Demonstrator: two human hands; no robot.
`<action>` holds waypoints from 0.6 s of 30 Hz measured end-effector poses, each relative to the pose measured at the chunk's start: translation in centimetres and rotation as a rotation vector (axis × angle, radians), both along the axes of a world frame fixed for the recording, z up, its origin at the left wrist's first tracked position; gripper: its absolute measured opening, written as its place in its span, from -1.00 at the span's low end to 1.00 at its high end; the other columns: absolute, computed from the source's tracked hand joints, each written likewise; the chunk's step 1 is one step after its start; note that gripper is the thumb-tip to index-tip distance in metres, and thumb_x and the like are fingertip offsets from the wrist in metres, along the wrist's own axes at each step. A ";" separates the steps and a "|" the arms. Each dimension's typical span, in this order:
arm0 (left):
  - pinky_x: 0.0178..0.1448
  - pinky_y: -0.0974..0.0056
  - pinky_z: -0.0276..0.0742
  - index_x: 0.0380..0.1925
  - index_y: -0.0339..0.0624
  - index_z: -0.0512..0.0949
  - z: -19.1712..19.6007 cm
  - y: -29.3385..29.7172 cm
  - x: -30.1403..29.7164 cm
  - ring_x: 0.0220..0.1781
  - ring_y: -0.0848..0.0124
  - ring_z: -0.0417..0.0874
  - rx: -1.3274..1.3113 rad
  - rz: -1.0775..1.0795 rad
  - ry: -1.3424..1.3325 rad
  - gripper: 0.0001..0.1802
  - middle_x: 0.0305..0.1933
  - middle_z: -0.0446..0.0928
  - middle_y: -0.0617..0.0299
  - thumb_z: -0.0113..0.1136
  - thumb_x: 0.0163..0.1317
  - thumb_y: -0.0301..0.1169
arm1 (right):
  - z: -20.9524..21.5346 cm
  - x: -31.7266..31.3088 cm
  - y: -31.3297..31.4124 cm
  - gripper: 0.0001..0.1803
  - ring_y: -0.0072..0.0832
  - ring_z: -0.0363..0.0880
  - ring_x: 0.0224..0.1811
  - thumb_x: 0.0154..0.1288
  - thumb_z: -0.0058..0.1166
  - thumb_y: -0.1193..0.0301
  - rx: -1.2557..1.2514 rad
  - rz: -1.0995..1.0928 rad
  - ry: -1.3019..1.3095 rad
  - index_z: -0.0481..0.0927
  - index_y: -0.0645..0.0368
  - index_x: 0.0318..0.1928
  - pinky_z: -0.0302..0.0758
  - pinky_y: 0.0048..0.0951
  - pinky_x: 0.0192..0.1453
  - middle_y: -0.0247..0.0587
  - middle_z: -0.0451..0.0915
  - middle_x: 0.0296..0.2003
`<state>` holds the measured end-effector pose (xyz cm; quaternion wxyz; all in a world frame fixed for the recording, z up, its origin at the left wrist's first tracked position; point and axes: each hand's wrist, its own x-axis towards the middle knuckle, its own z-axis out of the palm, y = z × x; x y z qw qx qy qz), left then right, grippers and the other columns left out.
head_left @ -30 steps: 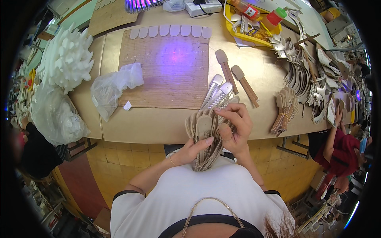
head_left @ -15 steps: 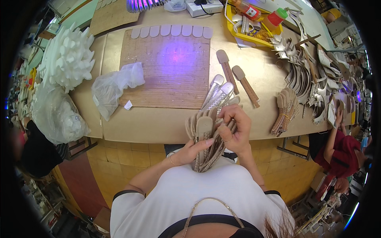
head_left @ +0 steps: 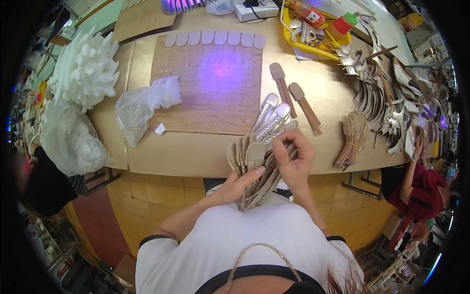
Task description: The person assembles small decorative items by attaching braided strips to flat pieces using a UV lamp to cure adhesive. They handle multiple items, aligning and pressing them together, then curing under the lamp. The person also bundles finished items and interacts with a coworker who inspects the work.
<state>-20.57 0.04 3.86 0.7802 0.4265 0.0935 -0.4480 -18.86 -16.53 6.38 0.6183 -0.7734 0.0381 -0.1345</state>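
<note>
Insoles (head_left: pixel 254 171), tan and fanned out, are held at the near table (head_left: pixel 196 152) edge, over the person's lap. Left hand (head_left: pixel 234 187) grips the stack from below, fingers closed on it. Right hand (head_left: pixel 293 161) is curled over its top, fingers pinching one insole. Silver straps (head_left: pixel 269 115) lie just behind, on a wooden board (head_left: pixel 205 83).

The fanned insoles (head_left: pixel 254 171) are showing a pale beige colour. The worktop (head_left: pixel 196 152) is looking light tan, and the woven board (head_left: pixel 205 88) on it is showing brown with a purple glow. The tray (head_left: pixel 313 36) is yellow, the plastic bag (head_left: pixel 142 108) is clear white, and the foam pieces (head_left: pixel 83 68) are white.
</note>
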 end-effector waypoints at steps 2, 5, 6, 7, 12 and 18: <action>0.10 0.39 0.38 0.11 -0.25 0.40 -0.2 0.0 -0.3 0.00 0.56 0.45 0.008 0.061 0.006 -0.61 0.00 0.47 0.31 0.04 0.35 -0.30 | -0.5 0.4 0.1 -0.79 -0.60 0.43 -0.41 0.13 0.27 0.43 -0.108 -0.015 -0.062 0.51 0.27 -0.34 0.38 -0.59 -0.28 -0.32 0.50 -0.46; 0.16 0.36 0.37 0.14 -0.25 0.36 0.0 -0.2 -0.5 0.06 0.52 0.44 -0.032 0.168 0.076 -0.60 0.07 0.44 0.27 0.01 0.36 -0.31 | -0.5 0.5 0.3 -0.80 -0.61 0.44 -0.36 0.14 0.26 0.47 0.018 0.057 0.014 0.47 0.25 -0.36 0.38 -0.59 -0.22 -0.31 0.51 -0.42; 0.18 0.35 0.36 0.14 -0.26 0.35 0.1 -0.4 -0.5 0.08 0.50 0.44 -0.061 0.222 0.093 -0.60 0.10 0.42 0.25 0.00 0.36 -0.32 | -0.4 0.4 0.4 -0.81 -0.62 0.43 -0.33 0.15 0.24 0.49 0.119 0.097 0.037 0.45 0.23 -0.37 0.37 -0.59 -0.18 -0.32 0.51 -0.39; 0.20 0.33 0.36 0.15 -0.26 0.34 0.2 -0.6 -0.5 0.10 0.48 0.44 -0.092 0.268 0.110 -0.59 0.13 0.41 0.23 -0.01 0.37 -0.33 | -0.2 0.2 0.4 -0.81 -0.62 0.43 -0.32 0.14 0.24 0.50 0.146 0.077 0.101 0.44 0.23 -0.37 0.38 -0.58 -0.17 -0.33 0.51 -0.39; 0.21 0.27 0.38 0.16 -0.25 0.32 -0.4 -0.8 0.0 0.10 0.39 0.46 -0.157 0.372 -0.083 -0.58 0.10 0.42 0.14 -0.01 0.36 -0.31 | -0.5 -0.7 0.1 -0.80 -0.65 0.44 -0.35 0.11 0.28 0.48 0.187 -0.079 0.170 0.46 0.21 -0.42 0.39 -0.58 -0.25 -0.38 0.50 -0.44; -0.14 0.24 0.53 0.04 -0.28 0.42 -0.9 1.4 2.7 -0.23 0.39 0.60 0.322 0.118 -0.127 -0.39 -0.29 0.60 0.09 0.11 0.24 0.03 | 0.0 0.0 -3.0 -0.81 -0.64 0.31 -0.37 0.04 0.27 0.46 0.154 -0.231 0.156 0.50 0.17 -0.36 0.30 -0.56 -0.27 -0.46 0.39 -0.46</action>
